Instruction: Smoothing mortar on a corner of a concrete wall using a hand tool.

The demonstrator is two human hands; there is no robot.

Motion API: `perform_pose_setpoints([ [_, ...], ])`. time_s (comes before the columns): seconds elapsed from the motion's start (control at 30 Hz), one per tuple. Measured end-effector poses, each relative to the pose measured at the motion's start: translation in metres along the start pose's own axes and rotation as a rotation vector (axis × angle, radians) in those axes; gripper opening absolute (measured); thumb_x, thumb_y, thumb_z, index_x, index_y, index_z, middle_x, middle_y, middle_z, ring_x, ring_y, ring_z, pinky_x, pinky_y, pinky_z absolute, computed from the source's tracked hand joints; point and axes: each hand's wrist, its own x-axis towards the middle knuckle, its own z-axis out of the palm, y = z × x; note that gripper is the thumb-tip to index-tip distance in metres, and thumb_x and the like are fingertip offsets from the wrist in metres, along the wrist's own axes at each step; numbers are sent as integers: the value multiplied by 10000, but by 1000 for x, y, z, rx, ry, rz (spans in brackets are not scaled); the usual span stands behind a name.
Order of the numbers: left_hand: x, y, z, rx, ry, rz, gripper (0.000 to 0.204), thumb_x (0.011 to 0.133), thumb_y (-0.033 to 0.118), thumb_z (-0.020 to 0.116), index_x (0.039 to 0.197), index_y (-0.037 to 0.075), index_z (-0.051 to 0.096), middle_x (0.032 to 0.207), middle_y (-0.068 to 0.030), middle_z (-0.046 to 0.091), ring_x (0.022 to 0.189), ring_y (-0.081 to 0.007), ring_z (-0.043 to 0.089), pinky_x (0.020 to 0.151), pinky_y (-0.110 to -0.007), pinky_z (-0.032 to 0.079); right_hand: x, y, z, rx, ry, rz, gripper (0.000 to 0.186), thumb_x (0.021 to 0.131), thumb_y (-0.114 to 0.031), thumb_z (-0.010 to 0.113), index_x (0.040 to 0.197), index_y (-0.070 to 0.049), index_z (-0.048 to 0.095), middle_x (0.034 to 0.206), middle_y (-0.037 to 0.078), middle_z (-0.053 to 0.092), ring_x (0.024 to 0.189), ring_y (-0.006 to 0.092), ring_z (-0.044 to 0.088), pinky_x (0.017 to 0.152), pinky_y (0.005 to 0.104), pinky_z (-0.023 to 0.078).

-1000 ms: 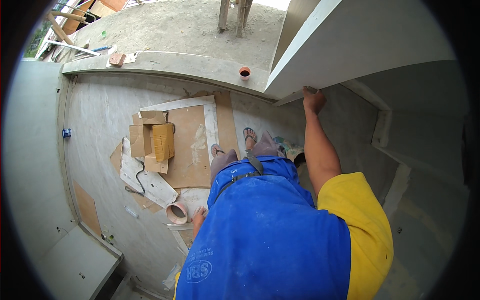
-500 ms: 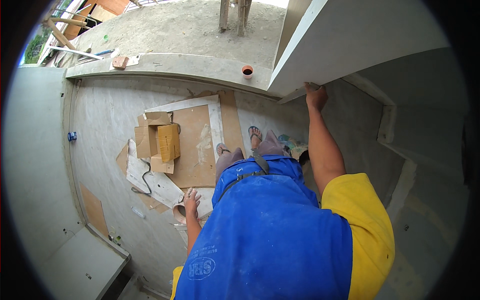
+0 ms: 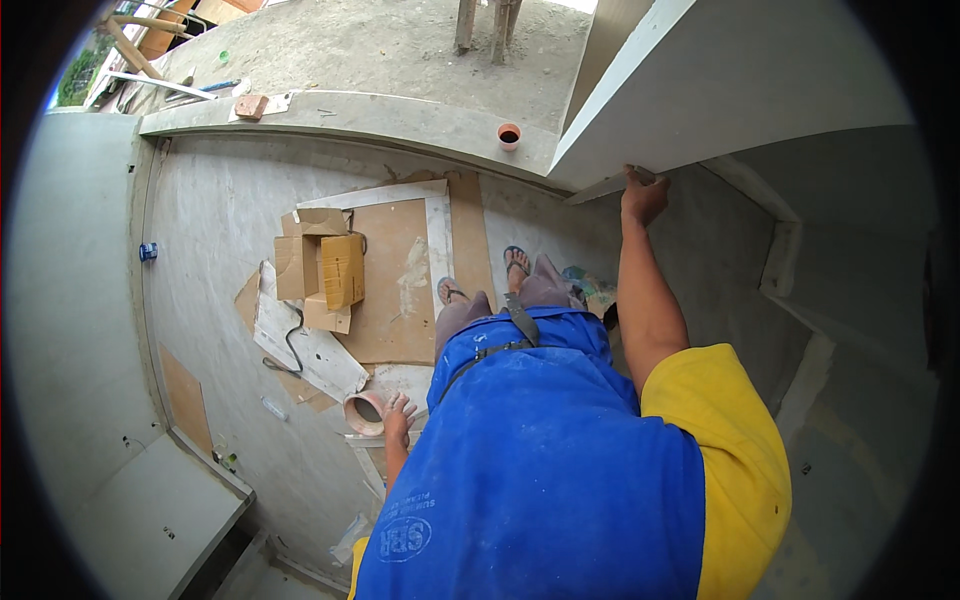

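My right hand [image 3: 643, 198] is raised to the lower edge of a pale grey overhanging panel [image 3: 715, 80], fingers closed on a small flat, greyish thing too small to make out. My left hand [image 3: 399, 418] hangs with fingers apart beside a pale pink round container [image 3: 352, 412], holding nothing. My blue shirt with yellow sleeves [image 3: 540, 450] fills the lower middle. Beyond it my sandalled feet [image 3: 515, 260] stand beside a cardboard sheet [image 3: 394, 290] with white strips along its edges.
An open cardboard box [image 3: 342, 270] and scraps lie on the left of the grey floor [image 3: 210, 280]. A concrete ledge [image 3: 400, 120] bears an orange cup [image 3: 508, 136] and a brick [image 3: 250, 105]. Walls curve along both sides; wooden posts [image 3: 464, 25] stand beyond the ledge.
My left hand rose over the pink container, then moved right and down beside it. My right hand stays at the panel's edge. The view has shifted slightly.
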Motion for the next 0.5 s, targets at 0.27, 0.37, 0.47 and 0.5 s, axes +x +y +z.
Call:
perform_pose_setpoints([
  [0.27,4,6,7,49,-39,23,554,936,330,569,1420,129,390,1299,-104,553,1065,-261,608,886,-412,435,0,5,2,-94,34,-66,495,730,-263,823,973,43,520,914,218,631,873,391,641,743,474,500],
  [0.37,7,18,9,60,-39,31,548,932,333,570,1412,131,399,1301,-105,553,1067,-259,609,891,-412,435,1,10,6,-106,33,-62,520,732,-287,821,991,43,514,944,230,634,902,404,639,768,477,503],
  [0.47,4,34,11,100,-21,27,554,928,332,570,1413,125,400,1310,-107,549,1071,-258,606,901,-420,429,4,14,6,-102,25,-96,546,734,-306,821,1016,42,507,975,242,642,932,410,642,791,476,512],
  [0.5,4,40,12,106,-24,30,554,928,332,570,1413,125,400,1310,-107,549,1071,-258,606,901,-420,429,5,15,5,-97,15,-134,546,737,-302,819,1023,40,504,981,244,642,941,408,641,800,473,512],
])
